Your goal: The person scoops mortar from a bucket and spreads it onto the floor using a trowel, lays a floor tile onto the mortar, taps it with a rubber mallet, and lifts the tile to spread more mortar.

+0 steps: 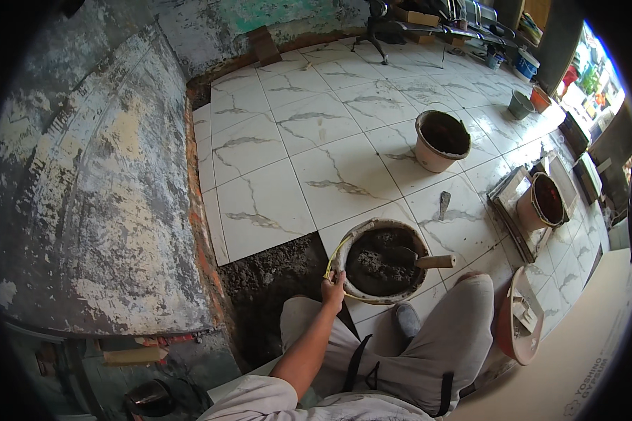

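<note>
My left hand (333,288) grips the rim of a round bucket (358,295) of dark grey mortar (372,266), with a thin yellow handle along its side. A trowel with a wooden handle (437,262) rests in the mortar. The bucket stands on white veined tiles (340,179) beside an untiled patch of dark, rough mortar (267,295). My right hand is not visible. A small tool (444,205) lies on the tiles beyond the bucket, and another bucket (432,158) stands farther back.
A weathered wall (119,196) runs along the left. At right are a bucket on boards (530,210), an orange basin (511,330) with pieces inside, and a large board (583,330). Metal seating (435,24), small pails (519,105) and a bright doorway (590,77) are at the back.
</note>
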